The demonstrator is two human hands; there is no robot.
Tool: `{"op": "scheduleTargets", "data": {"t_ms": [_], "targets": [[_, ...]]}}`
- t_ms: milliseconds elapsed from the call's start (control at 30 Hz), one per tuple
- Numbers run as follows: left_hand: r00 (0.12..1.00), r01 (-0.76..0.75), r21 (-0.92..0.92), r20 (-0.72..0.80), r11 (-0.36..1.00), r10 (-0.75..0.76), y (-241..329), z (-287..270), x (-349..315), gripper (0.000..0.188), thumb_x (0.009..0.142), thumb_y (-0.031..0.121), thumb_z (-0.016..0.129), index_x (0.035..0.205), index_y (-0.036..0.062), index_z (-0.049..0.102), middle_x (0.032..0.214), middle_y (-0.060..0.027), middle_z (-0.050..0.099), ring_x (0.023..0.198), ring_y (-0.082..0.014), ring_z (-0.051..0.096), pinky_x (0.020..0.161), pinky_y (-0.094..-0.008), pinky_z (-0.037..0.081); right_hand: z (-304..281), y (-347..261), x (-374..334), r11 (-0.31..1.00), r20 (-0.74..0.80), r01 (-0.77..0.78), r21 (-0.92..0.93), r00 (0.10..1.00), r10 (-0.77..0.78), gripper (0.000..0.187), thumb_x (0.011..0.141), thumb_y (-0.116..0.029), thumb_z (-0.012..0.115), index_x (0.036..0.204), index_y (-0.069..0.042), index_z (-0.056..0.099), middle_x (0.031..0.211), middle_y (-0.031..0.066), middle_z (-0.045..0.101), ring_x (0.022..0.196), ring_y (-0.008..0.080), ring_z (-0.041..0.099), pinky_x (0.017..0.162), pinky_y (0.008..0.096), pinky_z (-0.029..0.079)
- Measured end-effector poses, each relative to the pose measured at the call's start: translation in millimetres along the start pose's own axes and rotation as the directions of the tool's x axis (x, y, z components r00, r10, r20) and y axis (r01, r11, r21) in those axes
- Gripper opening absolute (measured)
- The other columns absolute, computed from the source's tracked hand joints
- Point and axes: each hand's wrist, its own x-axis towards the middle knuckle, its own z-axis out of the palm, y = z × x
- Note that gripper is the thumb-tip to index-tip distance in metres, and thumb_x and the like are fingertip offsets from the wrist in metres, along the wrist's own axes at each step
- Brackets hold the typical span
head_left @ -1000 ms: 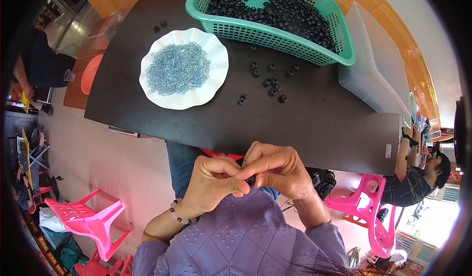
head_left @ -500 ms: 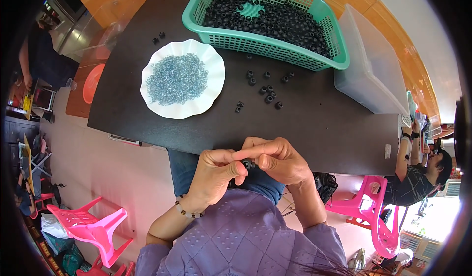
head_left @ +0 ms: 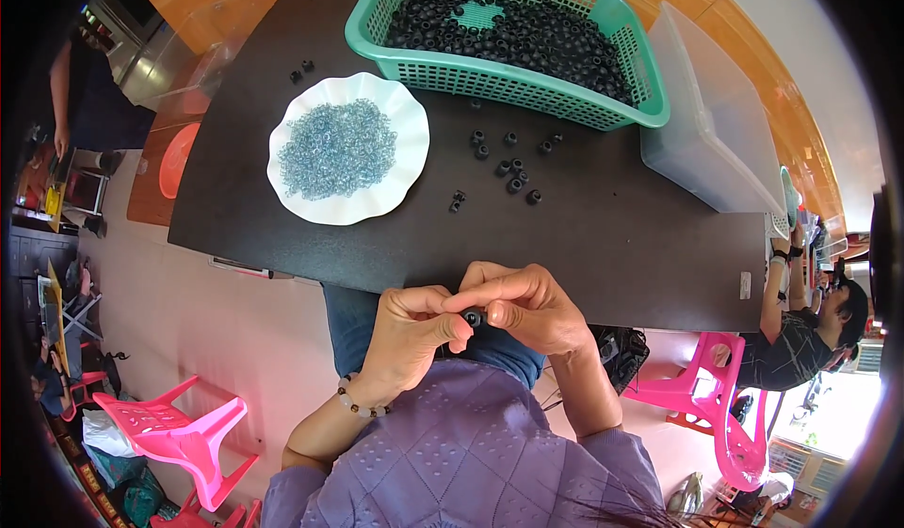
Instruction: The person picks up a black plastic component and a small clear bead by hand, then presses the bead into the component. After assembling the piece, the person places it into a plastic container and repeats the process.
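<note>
Just past the table's near edge, over my lap, my left hand [head_left: 411,335] pinches a small black ring-shaped cap [head_left: 474,318] between thumb and fingers. My right hand [head_left: 539,310] closes on the same cap from the other side, its forefinger laid across the left fingertips. A dark round opening in the cap faces up. Whether a smaller piece sits inside it is hidden. Beyond my hands, several loose black caps [head_left: 515,185] are scattered on the dark table [head_left: 603,246]. A white scalloped plate [head_left: 410,156] at left holds a heap of clear bluish rings [head_left: 339,150].
A green basket [head_left: 508,76] full of black caps stands at the back. Right of it is a translucent plastic box [head_left: 706,114]. Pink plastic chairs [head_left: 179,429] are on both sides. One person [head_left: 810,330] sits at far right; another [head_left: 94,95] stands at far left.
My right thumb has shifted slightly left and down against the black cap, which has turned a little. At far left the other person's arm has moved. The view has shifted slightly.
</note>
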Motion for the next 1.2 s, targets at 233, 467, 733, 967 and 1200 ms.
{"op": "scheduleTargets", "data": {"t_ms": [233, 467, 733, 967, 1200], "targets": [[1.000, -0.002, 0.080, -0.003, 0.997, 0.002, -0.9, -1.6, -2.0, 0.018, 0.075, 0.012, 0.078, 0.079, -0.0015, 0.068, 0.071, -0.0072, 0.062, 0.058, -0.0132, 0.057, 0.052, -0.0243, 0.045, 8.3, 3.9, -4.9, 0.994, -0.108, 0.061, -0.088, 0.992, -0.070, 0.026, 0.089, -0.020, 0.064, 0.102, 0.002, 0.069, 0.087, 0.0066, 0.057, 0.078, 0.0133, 0.054, 0.071, 0.0253, 0.043], [0.997, 0.049, 0.017, -0.055, 0.999, -0.048, -4.0, -3.5, 5.1, 0.012, 0.081, 0.012, 0.073, 0.081, 0.0005, 0.069, 0.074, -0.0071, 0.065, 0.059, -0.0119, 0.057, 0.055, -0.0229, 0.047, 11.1, 1.5, -6.2, 0.986, -0.215, 0.022, -0.164, 0.975, -0.058, 0.027, 0.091, -0.022, 0.062, 0.107, -0.001, 0.069, 0.090, 0.0041, 0.059, 0.082, 0.0117, 0.055, 0.075, 0.0254, 0.044], [0.990, 0.139, -0.114, 0.033, 0.984, -0.136, 1.9, 9.2, 16.0, 0.016, 0.090, 0.017, 0.064, 0.092, 0.0010, 0.067, 0.074, -0.0053, 0.064, 0.063, -0.0098, 0.058, 0.059, -0.0226, 0.049, 10.8, -16.3, -1.9, 0.980, -0.232, 0.076, -0.183, 0.965, -0.118, 0.029, 0.085, -0.014, 0.069, 0.113, -0.006, 0.067, 0.089, 0.0008, 0.055, 0.078, 0.0086, 0.053, 0.072, 0.0238, 0.046], [0.985, 0.152, -0.054, 0.092, 0.987, -0.147, 7.6, 17.0, 26.0, 0.018, 0.093, 0.015, 0.058, 0.091, -0.0001, 0.067, 0.075, -0.0052, 0.064, 0.063, -0.0080, 0.057, 0.059, -0.0209, 0.047, 0.5, -48.6, -3.0, 0.829, -0.190, 0.026, -0.559, 0.969, -0.158, 0.026, 0.078, -0.002, 0.071, 0.104, -0.002, 0.069, 0.088, 0.0026, 0.057, 0.082, 0.0105, 0.053, 0.074, 0.0243, 0.043], [0.912, -0.317, 0.588, -0.026, 0.744, 0.409, 13.5, -20.8, 34.6, 0.012, 0.085, -0.002, 0.054, 0.079, -0.0031, 0.064, 0.080, -0.0075, 0.062, 0.064, -0.0077, 0.055, 0.059, -0.0201, 0.043, -68.9, -181.4, -11.4, 0.209, -0.388, -0.342, -0.916, 0.627, -0.675, 0.027, 0.084, -0.023, 0.066, 0.103, -0.005, 0.070, 0.084, -0.0006, 0.063, 0.070, 0.0065, 0.049, 0.066, 0.0227, 0.041]]}}
